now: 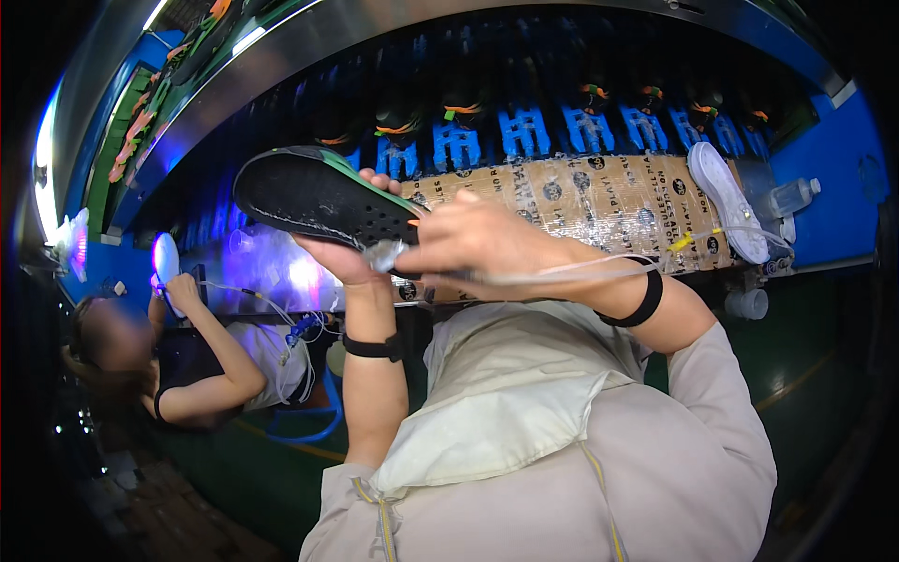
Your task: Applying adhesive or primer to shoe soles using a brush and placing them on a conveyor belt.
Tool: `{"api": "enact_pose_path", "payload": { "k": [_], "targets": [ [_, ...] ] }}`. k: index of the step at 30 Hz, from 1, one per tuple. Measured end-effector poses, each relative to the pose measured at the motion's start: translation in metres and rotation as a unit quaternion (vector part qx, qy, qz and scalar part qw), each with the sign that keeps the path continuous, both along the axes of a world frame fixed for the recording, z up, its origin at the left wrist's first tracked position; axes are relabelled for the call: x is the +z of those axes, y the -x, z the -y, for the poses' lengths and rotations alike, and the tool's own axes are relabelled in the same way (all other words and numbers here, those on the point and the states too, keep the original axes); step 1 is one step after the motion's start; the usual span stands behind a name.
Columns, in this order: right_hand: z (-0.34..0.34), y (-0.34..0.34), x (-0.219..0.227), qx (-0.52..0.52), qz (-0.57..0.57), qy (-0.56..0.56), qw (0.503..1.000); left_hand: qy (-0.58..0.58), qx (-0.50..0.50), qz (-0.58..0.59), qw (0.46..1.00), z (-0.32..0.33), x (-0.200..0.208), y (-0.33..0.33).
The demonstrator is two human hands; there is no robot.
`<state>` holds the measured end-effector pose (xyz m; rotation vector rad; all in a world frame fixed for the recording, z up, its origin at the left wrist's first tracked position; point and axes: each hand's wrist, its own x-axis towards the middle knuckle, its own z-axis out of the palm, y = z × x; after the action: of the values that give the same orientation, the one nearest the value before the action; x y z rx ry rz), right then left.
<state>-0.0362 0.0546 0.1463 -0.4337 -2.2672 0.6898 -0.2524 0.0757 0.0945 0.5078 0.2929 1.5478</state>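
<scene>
Head view: black sole (300,201) at 10 o'clock, perforated face showing. Left hand (339,262) clamps it, fingers at far edge, palm at near edge. Right hand (476,236), near 12, curls round blurred tool (384,255); tip contact hard to tell. Black sole probably light, springy, slightly slick; best gripped by rim. White sole (729,201) at 2:30 on cardboard (552,201); co-worker (225,365) at 8.

Got a row of bright blue holders (524,133) behind some shiny brown cardboard (562,201), a clear plastic bottle (793,197) off right, green floor (805,365) below, and a co-worker (220,361) at left (beside some purplish glow (304,273), lol).
</scene>
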Motion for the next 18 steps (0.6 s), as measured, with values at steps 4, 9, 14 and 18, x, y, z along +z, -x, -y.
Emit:
{"api": "enact_pose_path", "payload": {
  "k": [4,9,14,18],
  "targets": [
    [-0.009,-0.01,0.015,0.199,-0.009,0.11,0.974,0.001,0.026,-0.004,1.0,-0.009,0.014,0.012],
    [-0.015,-0.014,0.023,0.031,-0.009,0.02,0.999,-0.057,-0.076,0.026,0.995,-0.021,0.033,0.014],
    [-0.021,-0.019,0.046,0.065,0.009,0.157,0.985,-0.077,-0.122,-0.123,0.982,-0.026,0.046,0.017],
    [-0.024,-0.012,0.034,0.06,0.089,0.017,0.994,-0.094,-0.187,-0.201,0.957,-0.047,0.055,0.026]
  ]
}}
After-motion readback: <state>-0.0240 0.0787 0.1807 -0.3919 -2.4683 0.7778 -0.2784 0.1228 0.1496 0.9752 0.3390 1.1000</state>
